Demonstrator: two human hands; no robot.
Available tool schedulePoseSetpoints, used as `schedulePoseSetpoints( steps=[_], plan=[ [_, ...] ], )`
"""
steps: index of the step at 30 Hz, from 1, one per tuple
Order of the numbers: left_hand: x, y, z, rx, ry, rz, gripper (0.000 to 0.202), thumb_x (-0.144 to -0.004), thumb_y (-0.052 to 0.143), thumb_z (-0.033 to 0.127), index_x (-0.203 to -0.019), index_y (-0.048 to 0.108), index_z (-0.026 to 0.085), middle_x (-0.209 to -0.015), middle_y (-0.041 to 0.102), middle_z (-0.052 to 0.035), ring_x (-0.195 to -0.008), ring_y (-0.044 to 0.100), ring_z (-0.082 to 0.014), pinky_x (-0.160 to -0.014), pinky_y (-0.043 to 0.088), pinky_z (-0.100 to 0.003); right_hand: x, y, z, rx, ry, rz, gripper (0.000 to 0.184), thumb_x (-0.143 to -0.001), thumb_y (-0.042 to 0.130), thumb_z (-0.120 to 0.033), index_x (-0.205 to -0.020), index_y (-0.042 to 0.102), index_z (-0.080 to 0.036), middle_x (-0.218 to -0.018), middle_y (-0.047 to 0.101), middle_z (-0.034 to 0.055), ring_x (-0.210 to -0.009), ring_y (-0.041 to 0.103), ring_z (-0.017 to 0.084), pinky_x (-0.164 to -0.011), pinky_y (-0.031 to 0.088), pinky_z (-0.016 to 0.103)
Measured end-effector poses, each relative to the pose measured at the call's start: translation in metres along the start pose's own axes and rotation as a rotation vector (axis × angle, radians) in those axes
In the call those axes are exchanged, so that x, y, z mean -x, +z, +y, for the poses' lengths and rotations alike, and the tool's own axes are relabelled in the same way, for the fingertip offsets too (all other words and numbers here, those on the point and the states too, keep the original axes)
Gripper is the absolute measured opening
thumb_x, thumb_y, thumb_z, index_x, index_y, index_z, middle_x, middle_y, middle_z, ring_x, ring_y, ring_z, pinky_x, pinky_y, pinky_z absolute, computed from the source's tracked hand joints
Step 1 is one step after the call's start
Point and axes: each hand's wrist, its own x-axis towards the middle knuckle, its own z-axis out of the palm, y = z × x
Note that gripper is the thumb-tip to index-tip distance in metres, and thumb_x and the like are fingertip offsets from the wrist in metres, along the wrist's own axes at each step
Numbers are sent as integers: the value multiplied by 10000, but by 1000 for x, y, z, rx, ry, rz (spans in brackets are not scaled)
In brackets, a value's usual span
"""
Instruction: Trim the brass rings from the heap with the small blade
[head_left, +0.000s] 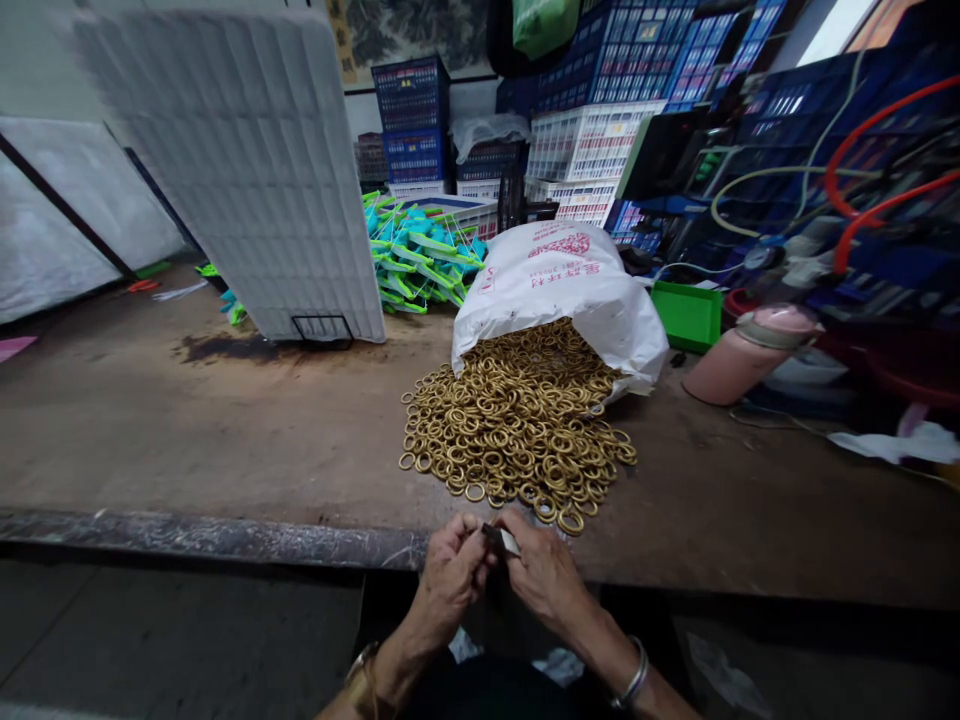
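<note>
My left hand (pixel 452 570) and my right hand (pixel 546 572) meet at the table's front edge. Between the right thumb and fingers sits a small pale piece with a dark end (pixel 509 543), perhaps a small tool; its kind is not clear. The left fingers are pinched together against its dark end, and whatever they hold is hidden. Just beyond both hands lies a heap of brass-coloured rings (pixel 517 430), spilling from the mouth of a white woven sack (pixel 555 270) with red print, which lies on its side.
A tall white ribbed panel (pixel 240 170) stands on the wooden table (pixel 322 430) at left. Behind it are green and turquoise plastic pieces (pixel 424 255). A pink bottle (pixel 750 355) and a green tray (pixel 684 313) are at right. Crates (pixel 411 105) are stacked behind.
</note>
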Motion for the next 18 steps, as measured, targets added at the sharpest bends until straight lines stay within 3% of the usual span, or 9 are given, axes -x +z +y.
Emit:
schedulePoseSetpoints(
  steps=[4, 9, 13, 18],
  plan=[
    [1, 0, 1, -65, 54, 49, 365, -668, 574, 506, -648, 435, 169, -504, 455, 59, -370, 316, -29, -372, 214, -168, 1, -1, -5, 180, 34, -60, 327, -604, 376, -39, -854, 517, -196, -628, 566, -8, -588, 511, 130, -538, 251, 218],
    [17, -1, 7, -123, 14, 20, 321, -722, 541, 464, -652, 467, 160, -494, 447, 58, -360, 311, -26, -356, 215, -163, -4, -1, 2, 308, 111, -41, 303, -655, 391, -37, -907, 493, -170, -672, 599, 29, -599, 527, 145, -530, 225, 235],
    [26, -5, 6, 60, -12, -50, 278, -748, 535, 425, -703, 473, 158, -555, 489, 41, -353, 309, -21, -339, 217, -161, -11, 2, 4, 335, 107, 24, 267, -673, 384, -30, -877, 487, -168, -700, 622, 41, -625, 553, 147, -538, 235, 238],
    [23, -14, 6, 282, -99, 33, 281, -740, 551, 411, -740, 486, 138, -720, 566, -25, -438, 403, -39, -361, 246, -157, -22, 13, -8, 356, 9, 79, 397, -681, 407, -34, -1037, 446, -205, -846, 641, 36, -718, 581, 158, -569, 261, 244]
  ],
)
